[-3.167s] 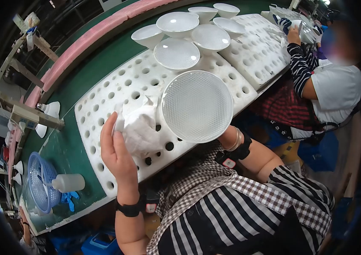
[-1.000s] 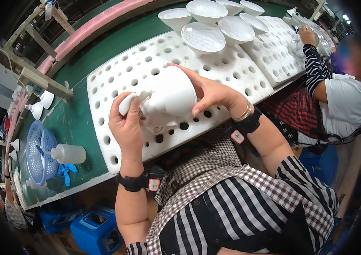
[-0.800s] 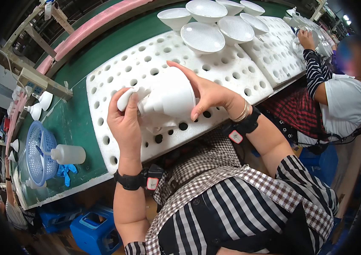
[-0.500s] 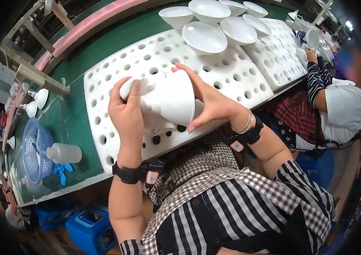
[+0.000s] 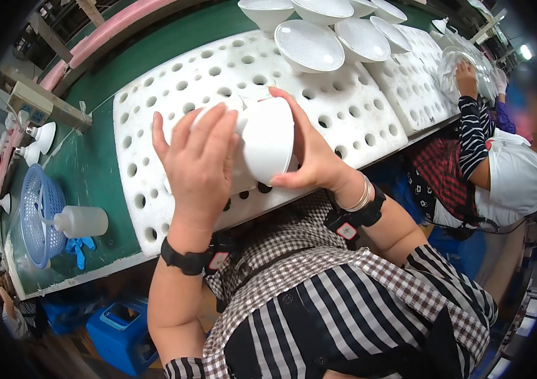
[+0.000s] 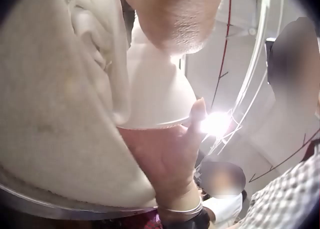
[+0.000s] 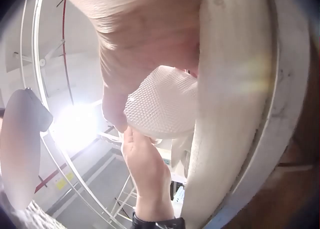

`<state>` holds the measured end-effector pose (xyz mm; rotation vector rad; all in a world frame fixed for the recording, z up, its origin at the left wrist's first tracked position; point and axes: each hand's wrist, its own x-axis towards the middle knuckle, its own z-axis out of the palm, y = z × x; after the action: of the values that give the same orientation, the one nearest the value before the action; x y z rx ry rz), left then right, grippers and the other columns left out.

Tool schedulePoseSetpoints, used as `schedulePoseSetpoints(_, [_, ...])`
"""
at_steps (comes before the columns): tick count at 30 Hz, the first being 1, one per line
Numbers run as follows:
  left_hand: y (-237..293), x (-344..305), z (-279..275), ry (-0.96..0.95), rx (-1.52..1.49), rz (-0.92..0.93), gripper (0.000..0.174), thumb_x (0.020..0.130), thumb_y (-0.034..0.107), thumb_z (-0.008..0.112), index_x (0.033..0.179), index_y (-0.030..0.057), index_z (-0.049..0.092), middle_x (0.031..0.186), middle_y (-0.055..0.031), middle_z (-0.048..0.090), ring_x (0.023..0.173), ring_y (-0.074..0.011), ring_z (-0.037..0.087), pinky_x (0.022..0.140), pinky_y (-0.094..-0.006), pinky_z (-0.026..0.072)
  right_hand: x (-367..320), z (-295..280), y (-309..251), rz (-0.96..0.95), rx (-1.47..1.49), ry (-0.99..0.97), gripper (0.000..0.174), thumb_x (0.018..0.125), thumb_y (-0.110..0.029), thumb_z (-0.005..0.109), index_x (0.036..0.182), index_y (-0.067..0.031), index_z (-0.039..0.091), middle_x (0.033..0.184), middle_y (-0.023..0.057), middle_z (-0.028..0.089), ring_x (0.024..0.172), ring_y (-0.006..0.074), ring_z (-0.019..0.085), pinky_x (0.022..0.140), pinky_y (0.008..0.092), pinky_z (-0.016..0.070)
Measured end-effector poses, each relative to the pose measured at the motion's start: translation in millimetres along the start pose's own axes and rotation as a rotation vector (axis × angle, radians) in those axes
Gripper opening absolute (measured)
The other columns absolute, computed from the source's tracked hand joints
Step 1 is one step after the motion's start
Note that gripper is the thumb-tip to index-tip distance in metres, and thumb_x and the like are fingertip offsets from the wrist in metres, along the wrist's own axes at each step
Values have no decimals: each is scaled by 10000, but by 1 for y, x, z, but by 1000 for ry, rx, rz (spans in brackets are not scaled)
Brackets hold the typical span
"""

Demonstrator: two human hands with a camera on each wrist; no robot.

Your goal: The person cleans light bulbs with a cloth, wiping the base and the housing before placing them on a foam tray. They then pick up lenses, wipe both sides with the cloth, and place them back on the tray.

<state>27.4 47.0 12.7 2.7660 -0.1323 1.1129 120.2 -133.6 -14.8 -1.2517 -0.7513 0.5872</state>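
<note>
A white cone-shaped lamp (image 5: 269,142) is held on its side above the foam tray (image 5: 154,88). My right hand (image 5: 309,161) grips its wide rim, fingers curled over the edge. My left hand (image 5: 197,161) wraps over the narrow neck, pressing a white cloth (image 6: 60,114) against it. The left wrist view shows the lamp's body (image 6: 160,89) and, below it, the right hand (image 6: 170,159). In the right wrist view I see the dimpled lens (image 7: 162,106), with the left hand (image 7: 145,174) beyond it.
Several more white lamps (image 5: 311,44) stand in the holed tray at the far end. A blue basket (image 5: 33,218) and a squeeze bottle (image 5: 82,221) sit on the green table at left. Another worker (image 5: 508,177) sits to the right. A blue stool (image 5: 116,325) stands below.
The lamp was turned from lens-toward-me to side-on and lifted nearer the camera. My left hand slid with the cloth from the neck's tip to over the neck.
</note>
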Motion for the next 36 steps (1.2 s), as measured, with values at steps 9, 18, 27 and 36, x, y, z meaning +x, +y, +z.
schedulePoseSetpoints(9, [8,-6,-8,25,17,57,295,801,108,623,1090,106,684,1168,-8,654,1111,-243,581,1099,-569,280,-1,-1,4,-17,66,1,1252,558,-181,878,1532,-87,97,1485,134,302,1380,235,323,1160,385,241])
schedulePoseSetpoints(18, [5,-11,-40,218,-220,-166,291,899,53,601,1177,-28,629,1230,-158,632,1157,-312,586,1038,-432,420,-7,2,-5,-77,2,-5,1252,564,-200,875,1535,-85,94,1475,148,321,1373,247,337,1160,407,248])
schedulePoseSetpoints(27, [-8,51,-46,-763,-969,-435,270,948,131,568,1160,-4,665,1098,-109,694,1001,-178,640,896,-285,479,-24,1,-25,-154,-289,-190,1317,520,-247,895,1538,-37,86,1487,161,306,1377,247,332,1133,398,297])
schedulePoseSetpoints(36, [44,-1,7,17,-1525,-975,380,990,106,483,1327,-68,492,1311,-153,563,1158,-203,574,1015,-327,440,-12,15,-10,-118,463,153,1269,623,-480,833,1532,-41,64,1425,129,365,1341,237,373,1119,393,299])
